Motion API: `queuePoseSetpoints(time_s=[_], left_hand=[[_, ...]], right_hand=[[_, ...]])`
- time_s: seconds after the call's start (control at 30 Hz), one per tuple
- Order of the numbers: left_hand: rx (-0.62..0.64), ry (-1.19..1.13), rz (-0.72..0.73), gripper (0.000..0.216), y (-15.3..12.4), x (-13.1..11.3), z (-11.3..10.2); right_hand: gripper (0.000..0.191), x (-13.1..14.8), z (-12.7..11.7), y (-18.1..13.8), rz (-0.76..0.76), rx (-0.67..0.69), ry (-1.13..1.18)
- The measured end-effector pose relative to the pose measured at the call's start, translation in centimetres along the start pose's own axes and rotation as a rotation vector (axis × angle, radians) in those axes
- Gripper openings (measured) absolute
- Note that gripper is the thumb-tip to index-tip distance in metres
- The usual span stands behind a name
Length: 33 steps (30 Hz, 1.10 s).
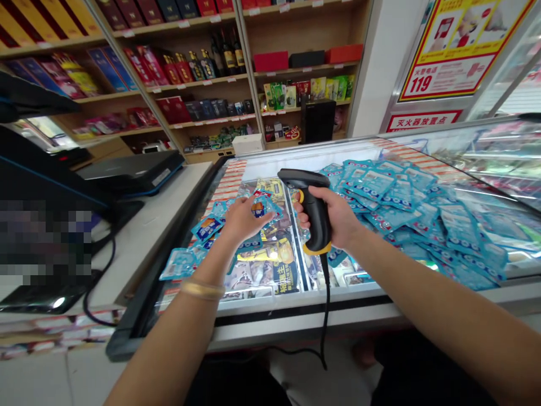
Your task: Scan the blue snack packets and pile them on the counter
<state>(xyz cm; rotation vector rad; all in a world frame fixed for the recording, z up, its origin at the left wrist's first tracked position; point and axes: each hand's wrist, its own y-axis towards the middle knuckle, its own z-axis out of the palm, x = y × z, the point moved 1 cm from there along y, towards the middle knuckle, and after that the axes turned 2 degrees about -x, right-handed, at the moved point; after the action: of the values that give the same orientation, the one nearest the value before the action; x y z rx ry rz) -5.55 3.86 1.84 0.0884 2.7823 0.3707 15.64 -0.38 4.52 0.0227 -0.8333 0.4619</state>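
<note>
My right hand (pixel 340 217) is closed round the grip of a black and yellow barcode scanner (pixel 310 206), whose head points left over the freezer lid. Its black cable (pixel 325 316) hangs down past the freezer's front edge. My left hand (pixel 243 220) holds a small blue snack packet (pixel 262 207) up in front of the scanner's head, fingers curled round it. A gold bangle sits on my left wrist. Both hands hover above the glass lid of a chest freezer (pixel 296 299), which is strewn with blue packets.
Several more blue packets (pixel 406 208) lie heaped on the lid's right half, and a few (pixel 186 259) lie at its left. A white counter (pixel 143 237) with a black till and cables stands to the left. Shelves of bottles and boxes (pixel 203 62) fill the back wall.
</note>
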Motion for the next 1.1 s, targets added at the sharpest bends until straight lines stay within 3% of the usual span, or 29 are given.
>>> queuePoseSetpoints(time_s=[0.13, 0.27, 0.37, 0.43, 0.5, 0.6, 0.7, 0.83, 1.1], left_hand=[[0.043, 0.126, -0.015, 0.057, -1.1, -0.9, 0.6], [0.091, 0.077, -0.022, 0.035, -1.3, -0.8, -0.3], [-0.052, -0.035, -0.063, 0.030, -1.2, -0.1, -1.2], [-0.226, -0.205, -0.112, 0.024, -1.2, 0.2, -1.8], [-0.335, -0.515, -0.229, 0.021, -1.2, 0.2, -2.1], [-0.246, -1.107, -0.429, 0.016, -1.4, -0.5, -2.1], [-0.080, -1.410, -0.497, 0.032, -1.8, -1.5, -1.9], [-0.030, -1.408, -0.539, 0.044, -2.3, -2.3, -1.3], [-0.077, -1.161, -0.385, 0.027, -2.8, -3.0, -0.2]], right_hand=[[0.018, -2.3, -0.3, 0.3, 0.116, -0.044, -0.026], [0.018, -2.6, -1.6, -0.1, 0.149, -0.049, -0.017], [0.019, -2.3, -2.0, -0.3, 0.132, -0.026, 0.001], [0.021, -2.1, -2.0, -0.4, 0.115, -0.014, 0.004], [0.022, -2.0, -1.9, -0.5, 0.095, -0.003, 0.000], [0.023, -1.8, -1.7, -0.7, 0.068, 0.017, -0.006], [0.024, -1.7, -1.7, -0.8, 0.057, 0.037, -0.004], [0.025, -1.7, -1.8, -0.9, 0.069, 0.038, -0.010], [0.029, -2.2, -1.8, -0.9, 0.101, 0.066, -0.033]])
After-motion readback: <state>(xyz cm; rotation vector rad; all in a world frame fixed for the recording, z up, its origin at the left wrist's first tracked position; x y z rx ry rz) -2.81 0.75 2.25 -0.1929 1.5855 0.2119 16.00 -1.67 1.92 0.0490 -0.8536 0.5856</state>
